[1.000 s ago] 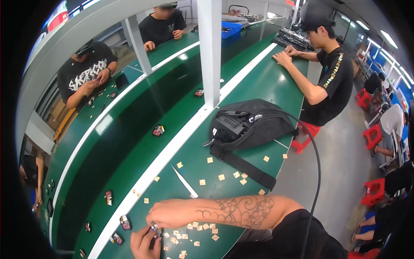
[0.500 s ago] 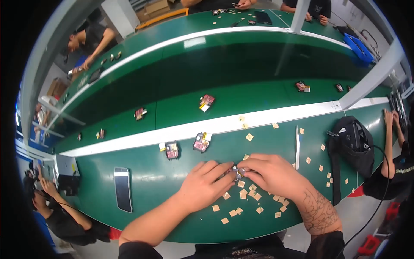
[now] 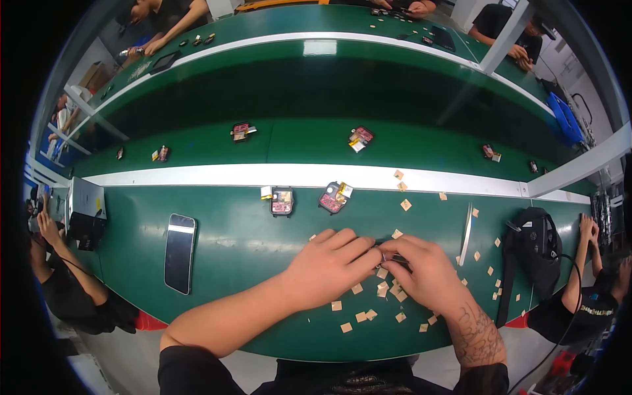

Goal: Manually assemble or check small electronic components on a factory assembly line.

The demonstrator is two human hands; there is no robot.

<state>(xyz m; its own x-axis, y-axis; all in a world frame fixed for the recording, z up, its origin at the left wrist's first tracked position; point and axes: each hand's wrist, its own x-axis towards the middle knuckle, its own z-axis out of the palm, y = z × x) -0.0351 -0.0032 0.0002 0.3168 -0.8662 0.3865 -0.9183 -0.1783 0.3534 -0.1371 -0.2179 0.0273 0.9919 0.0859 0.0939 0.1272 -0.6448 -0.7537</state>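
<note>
My left hand curls over a small dark electronic device, its fingertips closed on it. From the other side my right hand pinches a small silvery piece at the device's edge. Fingers cover most of the device, so its face is hidden. Small tan squares lie scattered on the green table just below both hands. Beyond my left hand sit two open device units, one black-framed with a pink board, the other tilted with a white-and-yellow battery at its corner.
A phone lies at the left, near a grey box. A white strip and a black bag with a cable are at the right. Past a white rail lie more units. Other people work around the tables.
The whole view has shifted and tilted. My fingers have closed further over the device, which shows less than before. Both hands stay together around it.
</note>
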